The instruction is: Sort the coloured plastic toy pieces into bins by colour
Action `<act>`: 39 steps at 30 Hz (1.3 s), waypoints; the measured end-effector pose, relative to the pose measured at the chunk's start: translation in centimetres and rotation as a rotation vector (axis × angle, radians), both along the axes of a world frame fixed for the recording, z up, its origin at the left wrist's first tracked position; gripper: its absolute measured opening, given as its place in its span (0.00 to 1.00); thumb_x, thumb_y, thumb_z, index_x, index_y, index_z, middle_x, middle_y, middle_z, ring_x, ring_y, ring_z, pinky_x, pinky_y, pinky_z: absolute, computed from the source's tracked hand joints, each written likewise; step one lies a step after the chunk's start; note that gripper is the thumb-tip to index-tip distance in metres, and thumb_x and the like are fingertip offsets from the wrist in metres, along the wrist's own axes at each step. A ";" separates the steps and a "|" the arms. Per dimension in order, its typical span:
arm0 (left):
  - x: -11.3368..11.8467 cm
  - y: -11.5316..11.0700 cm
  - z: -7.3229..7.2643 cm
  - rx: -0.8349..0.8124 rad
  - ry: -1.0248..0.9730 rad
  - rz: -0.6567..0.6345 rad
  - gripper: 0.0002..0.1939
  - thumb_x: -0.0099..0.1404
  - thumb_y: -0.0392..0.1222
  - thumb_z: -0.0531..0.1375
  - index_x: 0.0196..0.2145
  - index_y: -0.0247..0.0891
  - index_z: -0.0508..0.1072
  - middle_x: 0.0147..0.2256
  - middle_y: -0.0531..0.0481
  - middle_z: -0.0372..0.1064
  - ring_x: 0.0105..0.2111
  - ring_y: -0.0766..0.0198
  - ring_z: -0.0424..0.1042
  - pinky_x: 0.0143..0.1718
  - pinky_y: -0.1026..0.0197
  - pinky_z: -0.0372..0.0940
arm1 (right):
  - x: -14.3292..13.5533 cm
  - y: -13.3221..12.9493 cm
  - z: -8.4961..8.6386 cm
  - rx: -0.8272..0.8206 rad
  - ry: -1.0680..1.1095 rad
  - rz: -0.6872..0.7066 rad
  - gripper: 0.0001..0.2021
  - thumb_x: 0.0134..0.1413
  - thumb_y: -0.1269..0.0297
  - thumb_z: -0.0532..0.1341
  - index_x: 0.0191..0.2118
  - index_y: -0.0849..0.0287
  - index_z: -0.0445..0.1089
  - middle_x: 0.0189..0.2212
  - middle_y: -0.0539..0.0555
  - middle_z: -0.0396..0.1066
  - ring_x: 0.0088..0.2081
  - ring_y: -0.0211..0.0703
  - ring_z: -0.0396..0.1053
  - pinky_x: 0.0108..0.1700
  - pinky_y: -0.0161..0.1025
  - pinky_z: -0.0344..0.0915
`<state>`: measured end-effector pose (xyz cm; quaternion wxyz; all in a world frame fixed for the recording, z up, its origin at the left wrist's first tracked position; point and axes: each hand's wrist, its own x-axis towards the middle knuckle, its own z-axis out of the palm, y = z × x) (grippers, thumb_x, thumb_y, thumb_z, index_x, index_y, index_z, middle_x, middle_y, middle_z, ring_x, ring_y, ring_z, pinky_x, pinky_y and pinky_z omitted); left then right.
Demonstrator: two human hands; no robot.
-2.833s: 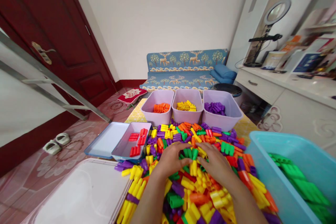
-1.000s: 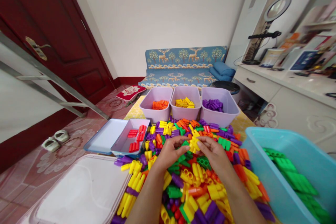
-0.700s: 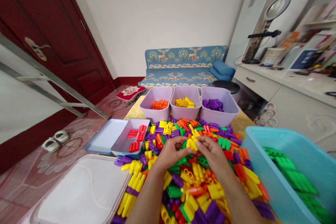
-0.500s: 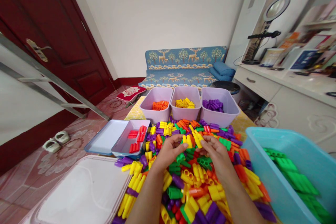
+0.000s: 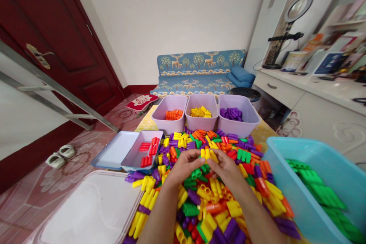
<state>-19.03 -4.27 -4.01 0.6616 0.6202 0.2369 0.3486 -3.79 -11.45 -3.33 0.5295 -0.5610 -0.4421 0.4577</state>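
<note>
Over the middle of a big pile of coloured plastic pieces, my left hand [image 5: 187, 166] and my right hand [image 5: 224, 164] meet fingertip to fingertip. Between them they hold yellow pieces [image 5: 207, 154] lined up side by side, the left hand on the left part and the right hand on the right part. Fingers cover some of these pieces. Around and below the hands lie loose yellow, purple, green, orange and red pieces; a green group [image 5: 244, 156] is just right of my right hand.
Behind the pile stand lilac bins with orange [image 5: 170, 125], yellow [image 5: 201, 122] and purple pieces [image 5: 238, 126]. A shallow tray [image 5: 131, 151] with red pieces and white lids [image 5: 91, 206] are left. A turquoise bin [image 5: 297, 198] with green pieces is right.
My hands have come together, and the yellow pieces that were apart, some in each hand, now sit side by side. The view has shifted slightly.
</note>
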 end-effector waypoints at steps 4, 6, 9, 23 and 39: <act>-0.1 0.1 -0.6 -0.025 0.032 -0.005 0.20 0.53 0.53 0.67 0.35 0.32 0.76 0.30 0.50 0.73 0.30 0.65 0.69 0.35 0.64 0.63 | 0.0 -0.3 0.2 0.000 -0.139 -0.015 0.18 0.48 0.51 0.64 0.39 0.59 0.67 0.22 0.46 0.66 0.18 0.32 0.59 0.20 0.32 0.56; -0.2 0.2 -0.9 -0.033 0.038 -0.015 0.19 0.54 0.52 0.67 0.35 0.33 0.76 0.31 0.49 0.74 0.30 0.65 0.69 0.35 0.64 0.63 | 0.0 -0.4 0.4 -0.018 -0.128 -0.013 0.17 0.49 0.51 0.64 0.37 0.59 0.67 0.19 0.44 0.64 0.18 0.33 0.60 0.21 0.32 0.58; -0.2 0.4 -1.1 -0.003 0.039 0.010 0.20 0.55 0.53 0.66 0.38 0.33 0.77 0.33 0.49 0.75 0.32 0.64 0.70 0.38 0.63 0.63 | -0.1 -0.6 0.8 -0.049 -0.056 -0.004 0.16 0.48 0.52 0.64 0.36 0.59 0.66 0.18 0.44 0.66 0.20 0.36 0.64 0.24 0.34 0.63; 0.0 0.7 -1.0 0.406 0.198 0.220 0.21 0.66 0.52 0.55 0.25 0.34 0.77 0.31 0.47 0.74 0.34 0.61 0.71 0.40 0.63 0.63 | 0.7 -0.4 1.2 -0.048 0.406 -0.200 0.18 0.43 0.61 0.68 0.42 0.56 0.67 0.38 0.52 0.75 0.35 0.46 0.77 0.25 0.33 0.72; 0.0 1.1 -1.8 0.455 0.350 0.360 0.17 0.64 0.50 0.56 0.30 0.35 0.77 0.27 0.49 0.72 0.28 0.63 0.68 0.30 0.64 0.60 | 2.4 10.0 9.3 0.065 0.529 -0.142 0.11 0.51 0.54 0.63 0.31 0.55 0.66 0.28 0.51 0.73 0.40 0.46 0.73 0.45 0.48 0.72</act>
